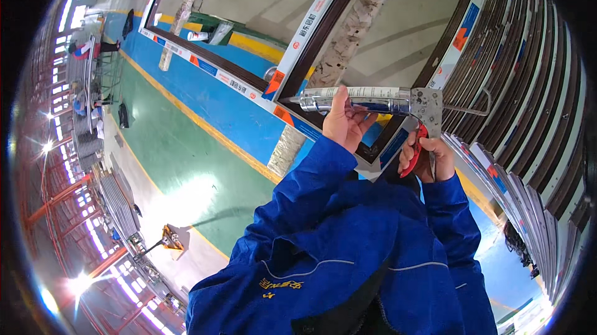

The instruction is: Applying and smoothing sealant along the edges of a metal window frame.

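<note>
Left hand (344, 120) wrapped around the barrel of the caulk gun (373, 100), grip pressed on the tube; right hand (429, 158) closed on the red trigger handle (418, 148) below the gun's rear end. Gun lies level across the lower corner of the dark window frame (311, 42), nozzle toward the frame's middle bar; frame leans over the blue and green floor (186, 142); more frames (535, 105) stacked at the right.

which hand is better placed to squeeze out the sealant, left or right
Right, probably. The right hand already wraps the red trigger handle of the caulking gun, while the left hand grips the tube partway along its barrel, steadying it over the dark window frame.
</note>
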Demonstrator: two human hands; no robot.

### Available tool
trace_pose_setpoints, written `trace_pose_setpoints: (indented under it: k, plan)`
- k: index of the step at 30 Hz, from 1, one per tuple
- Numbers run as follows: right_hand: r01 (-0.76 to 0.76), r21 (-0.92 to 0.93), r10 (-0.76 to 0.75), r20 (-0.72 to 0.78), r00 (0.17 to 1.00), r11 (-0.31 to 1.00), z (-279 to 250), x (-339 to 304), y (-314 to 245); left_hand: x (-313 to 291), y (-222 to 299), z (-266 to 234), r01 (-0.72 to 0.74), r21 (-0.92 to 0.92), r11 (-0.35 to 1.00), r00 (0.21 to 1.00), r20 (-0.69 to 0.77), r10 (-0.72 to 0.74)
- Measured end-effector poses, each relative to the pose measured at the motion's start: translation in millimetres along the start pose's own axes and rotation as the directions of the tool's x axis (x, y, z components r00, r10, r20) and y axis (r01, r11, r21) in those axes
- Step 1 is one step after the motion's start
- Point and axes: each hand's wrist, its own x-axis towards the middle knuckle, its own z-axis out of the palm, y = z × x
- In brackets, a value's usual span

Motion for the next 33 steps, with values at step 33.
trace_pose_setpoints:
  k: [33]
  plan:
    - [0.01,-0.065,-0.012,-0.044,0.999,0.998,0.3,-3.0,2.0,2.7,-1.8,-3.2,0.031,0.011,0.999,0.998,0.059,-0.032]
